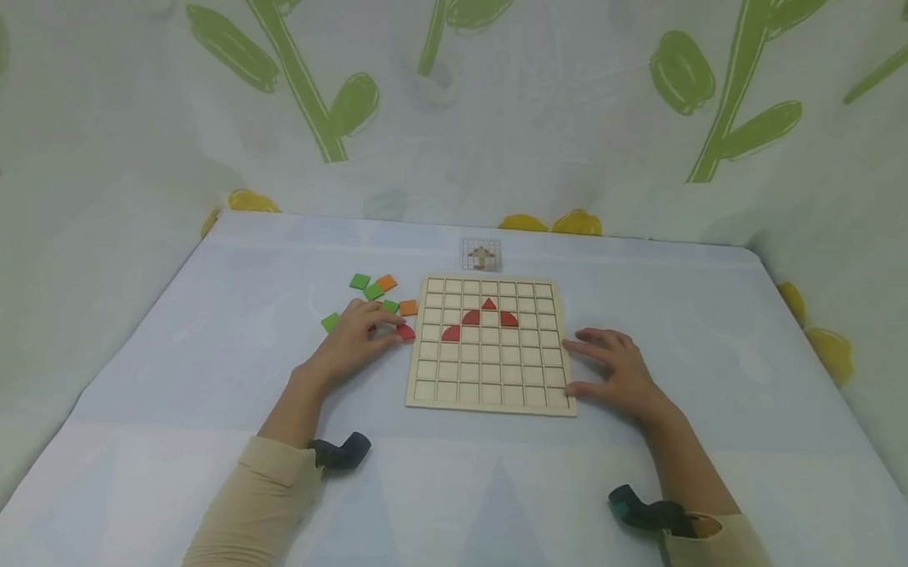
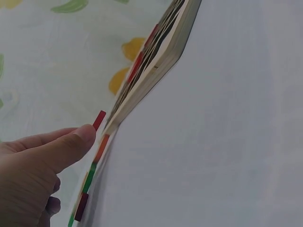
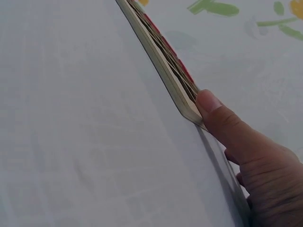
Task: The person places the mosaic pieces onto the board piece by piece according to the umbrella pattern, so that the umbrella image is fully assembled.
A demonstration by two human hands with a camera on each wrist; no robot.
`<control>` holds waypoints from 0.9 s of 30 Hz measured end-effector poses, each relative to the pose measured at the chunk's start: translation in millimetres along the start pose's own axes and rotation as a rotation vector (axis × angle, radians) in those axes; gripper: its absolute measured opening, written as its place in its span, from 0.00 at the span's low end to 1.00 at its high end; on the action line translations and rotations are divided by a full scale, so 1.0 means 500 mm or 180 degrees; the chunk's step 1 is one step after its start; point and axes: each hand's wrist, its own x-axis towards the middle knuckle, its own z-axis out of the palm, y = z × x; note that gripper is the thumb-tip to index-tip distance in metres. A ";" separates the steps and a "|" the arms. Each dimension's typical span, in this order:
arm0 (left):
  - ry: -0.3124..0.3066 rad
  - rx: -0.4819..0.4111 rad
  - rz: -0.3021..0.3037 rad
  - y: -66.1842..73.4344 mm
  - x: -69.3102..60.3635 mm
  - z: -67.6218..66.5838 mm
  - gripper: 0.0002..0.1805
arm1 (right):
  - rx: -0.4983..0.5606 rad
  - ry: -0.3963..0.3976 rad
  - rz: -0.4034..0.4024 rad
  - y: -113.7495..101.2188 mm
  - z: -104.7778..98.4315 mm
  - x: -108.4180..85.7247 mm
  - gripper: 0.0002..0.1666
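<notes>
Between thumb and fingers, my left hand (image 1: 354,337) pinches a red curved-edge tile (image 1: 405,332) just left of the wooden grid board (image 1: 489,406). In the left wrist view that red tile (image 2: 99,120) is held edge-on, above the other tiles. My right hand (image 1: 618,373) rests with spread fingers against the board's right edge; its thumb (image 3: 218,111) touches the rim in the right wrist view. On the board lie a red triangle (image 1: 488,304) and red curved tiles, one at the right (image 1: 509,319), others at the left (image 1: 450,333).
Loose green tiles (image 1: 360,281) and orange tiles (image 1: 408,308) lie left of the board, partly behind my left hand. Behind the board is a small pattern card (image 1: 481,255) with an arrow-like figure. The table (image 1: 492,485) has a pale cloth; a leaf-patterned curtain (image 1: 535,111) stands behind it.
</notes>
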 end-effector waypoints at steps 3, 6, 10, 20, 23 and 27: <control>-0.0041 -0.0053 0.0012 0.002 0.000 -0.001 0.13 | 0.0004 -0.0003 -0.0010 -0.001 -0.001 0.001 0.40; -0.0118 -0.0110 0.0053 0.003 0.002 -0.002 0.12 | -0.0013 0.0010 -0.0030 0.001 -0.001 0.001 0.40; -0.0212 -0.0140 0.0095 0.010 0.004 -0.004 0.12 | -0.0025 0.0005 -0.0004 0.003 0.000 0.001 0.40; -0.0399 -0.0194 0.0237 0.021 0.010 0.017 0.13 | -0.0004 -0.0032 0.0045 0.002 0.000 0.000 0.40; -0.0459 -0.0173 0.0260 0.026 0.011 0.024 0.13 | -0.0009 -0.0030 0.0043 0.003 0.001 -0.001 0.40; -0.0470 -0.0172 0.0334 0.039 0.013 0.024 0.14 | -0.0005 0.0009 -0.0026 0.003 0.001 0.001 0.39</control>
